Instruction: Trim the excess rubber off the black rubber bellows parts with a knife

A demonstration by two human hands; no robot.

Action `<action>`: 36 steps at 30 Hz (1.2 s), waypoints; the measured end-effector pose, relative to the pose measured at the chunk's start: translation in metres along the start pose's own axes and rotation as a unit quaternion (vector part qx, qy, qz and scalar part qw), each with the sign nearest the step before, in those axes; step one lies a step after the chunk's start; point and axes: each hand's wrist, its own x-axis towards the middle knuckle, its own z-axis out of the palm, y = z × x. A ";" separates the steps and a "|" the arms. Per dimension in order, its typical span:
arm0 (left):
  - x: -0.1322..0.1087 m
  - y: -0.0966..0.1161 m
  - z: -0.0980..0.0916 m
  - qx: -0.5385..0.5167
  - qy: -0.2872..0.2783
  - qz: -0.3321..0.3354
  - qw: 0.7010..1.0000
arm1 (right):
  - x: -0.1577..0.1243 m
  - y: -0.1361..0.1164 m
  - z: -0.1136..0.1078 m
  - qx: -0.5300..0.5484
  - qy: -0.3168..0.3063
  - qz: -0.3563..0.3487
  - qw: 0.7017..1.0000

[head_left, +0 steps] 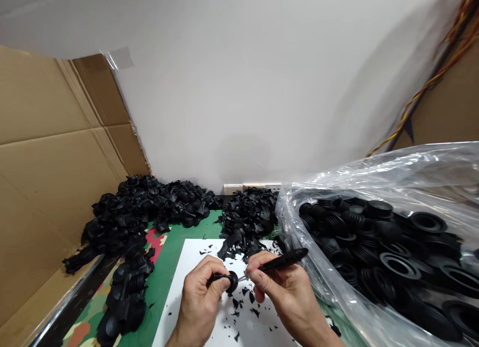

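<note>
My left hand pinches a small black rubber part with a round end, above a white sheet. In my right hand is a black-handled tool, gripped like a pen. Its thin metal shaft points left and meets the rubber part's round end; the very tip cannot be made out. Small black scraps lie scattered on the sheet below both hands.
A clear plastic bag at the right holds many ribbed black rubber parts. Trimmed-looking parts pile along the left and back. A heap of black scraps stands behind the sheet. Cardboard walls the left side.
</note>
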 end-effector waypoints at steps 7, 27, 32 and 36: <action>-0.001 0.005 0.000 0.040 0.002 0.044 0.998 | -0.003 0.003 0.003 0.008 0.022 -0.034 0.999; 0.000 0.005 0.004 0.014 0.000 0.017 1.000 | -0.008 0.001 0.009 -0.071 -0.003 -0.132 0.989; -0.002 0.008 0.005 0.016 0.002 0.014 1.000 | -0.005 -0.008 0.004 -0.210 0.052 -0.252 0.943; -0.003 0.009 0.005 0.024 0.009 0.016 1.000 | 0.000 -0.003 -0.004 -0.152 0.102 -0.218 0.959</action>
